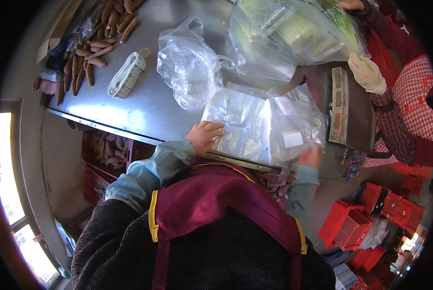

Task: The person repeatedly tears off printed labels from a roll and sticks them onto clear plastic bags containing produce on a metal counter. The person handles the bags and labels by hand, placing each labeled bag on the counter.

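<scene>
A stack of clear plastic bags lies flat at the near edge of the metal table. My left hand rests on its left edge, palm down with fingers slightly apart. On the right, a looser clear bag bearing a white label overlaps the stack. My right hand is blurred at that bag's near edge; its grip is unclear. Behind the stack sits a crumpled clear carrier bag. A flattened roll of printed strip, with a yellow band, lies farther left.
Long brown tubers are heaped back left. Large plastic bags of leafy vegetables lie at the back. Right of me, a co-worker's gloved hand is beside a worn box-like device. Red crates stand on the floor.
</scene>
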Demonstrator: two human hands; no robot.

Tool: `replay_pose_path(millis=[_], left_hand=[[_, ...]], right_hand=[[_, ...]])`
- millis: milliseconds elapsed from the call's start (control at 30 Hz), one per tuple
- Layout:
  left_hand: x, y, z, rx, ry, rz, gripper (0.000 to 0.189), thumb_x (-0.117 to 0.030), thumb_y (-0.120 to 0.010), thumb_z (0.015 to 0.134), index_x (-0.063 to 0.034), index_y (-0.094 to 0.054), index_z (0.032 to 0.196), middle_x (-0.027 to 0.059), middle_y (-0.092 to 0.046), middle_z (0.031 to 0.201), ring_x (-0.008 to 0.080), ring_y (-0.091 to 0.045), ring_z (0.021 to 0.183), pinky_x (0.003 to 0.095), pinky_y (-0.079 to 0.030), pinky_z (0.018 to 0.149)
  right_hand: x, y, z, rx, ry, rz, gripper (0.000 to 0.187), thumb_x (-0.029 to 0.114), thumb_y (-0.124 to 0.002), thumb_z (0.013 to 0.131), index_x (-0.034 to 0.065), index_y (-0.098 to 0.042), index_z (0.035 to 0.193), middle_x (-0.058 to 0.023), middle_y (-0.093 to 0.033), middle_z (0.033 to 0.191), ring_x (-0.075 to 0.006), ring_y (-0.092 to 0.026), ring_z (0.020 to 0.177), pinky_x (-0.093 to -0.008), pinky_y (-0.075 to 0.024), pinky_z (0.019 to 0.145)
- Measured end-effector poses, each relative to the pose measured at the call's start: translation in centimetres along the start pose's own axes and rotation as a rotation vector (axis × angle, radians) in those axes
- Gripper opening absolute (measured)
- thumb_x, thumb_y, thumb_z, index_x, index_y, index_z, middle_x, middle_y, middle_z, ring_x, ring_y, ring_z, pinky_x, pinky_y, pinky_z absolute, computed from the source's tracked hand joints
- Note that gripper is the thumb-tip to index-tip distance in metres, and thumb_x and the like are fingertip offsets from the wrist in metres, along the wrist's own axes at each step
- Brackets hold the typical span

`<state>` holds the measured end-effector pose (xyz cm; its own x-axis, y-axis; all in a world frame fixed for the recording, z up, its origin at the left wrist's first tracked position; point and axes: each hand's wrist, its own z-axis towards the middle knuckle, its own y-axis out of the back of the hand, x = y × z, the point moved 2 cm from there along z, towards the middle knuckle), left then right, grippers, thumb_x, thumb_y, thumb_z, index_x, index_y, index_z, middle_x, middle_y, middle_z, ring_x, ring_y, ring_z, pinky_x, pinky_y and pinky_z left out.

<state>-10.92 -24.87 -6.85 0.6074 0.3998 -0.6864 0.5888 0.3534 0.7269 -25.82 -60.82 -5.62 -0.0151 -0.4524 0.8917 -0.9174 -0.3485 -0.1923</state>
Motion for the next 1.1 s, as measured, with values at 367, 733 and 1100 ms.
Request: replay_pose_path(millis=[367, 733, 1100], left_hand=[[-0.6, -1.3, 0.8, -0.279, -0.025, 0.024, 0.030, -0.001, -0.061, 0.060, -0.0100, -0.065, 0.088, 0.0115, -0.060, 0.112, 0.0344, -0.060, 0.093, 0.0427, -0.049, 0.081], [7.2, 14.2, -4.6, -0.737, 0.366, 0.405, 0.037, -0.010, -0.067, 0.068, -0.0100, -0.060, 0.104, 0.0138, -0.052, 0.119, 0.0331, -0.049, 0.110, 0.0445, -0.040, 0.094], [20.7, 25.5, -4.9, -0.278, 0.809, 0.434, 0.026, -0.029, -0.060, 0.079, -0.0112, -0.061, 0.099, 0.0171, -0.066, 0.082, 0.0365, -0.063, 0.079, 0.0471, -0.051, 0.070]], right_hand=[[-1.3, -10.1, -8.9, 1.010, 0.813, -0.835, 0.033, 0.008, -0.061, 0.081, 0.0013, -0.056, 0.113, -0.0167, -0.055, 0.117, -0.0323, -0.052, 0.109, -0.0366, -0.0403, 0.095], [-2.2, -7.2, -8.9, 0.783, 0.365, -0.524, 0.016, 0.004, -0.051, 0.089, -0.0022, -0.060, 0.100, -0.0088, -0.059, 0.105, -0.0172, -0.055, 0.100, -0.0298, -0.0430, 0.088], [-7.3, -19.3, -19.7, 0.966, 0.400, -0.698, 0.018, 0.015, -0.056, 0.091, 0.0021, -0.063, 0.100, -0.0099, -0.066, 0.092, -0.0176, -0.063, 0.086, -0.0309, -0.0496, 0.076]])
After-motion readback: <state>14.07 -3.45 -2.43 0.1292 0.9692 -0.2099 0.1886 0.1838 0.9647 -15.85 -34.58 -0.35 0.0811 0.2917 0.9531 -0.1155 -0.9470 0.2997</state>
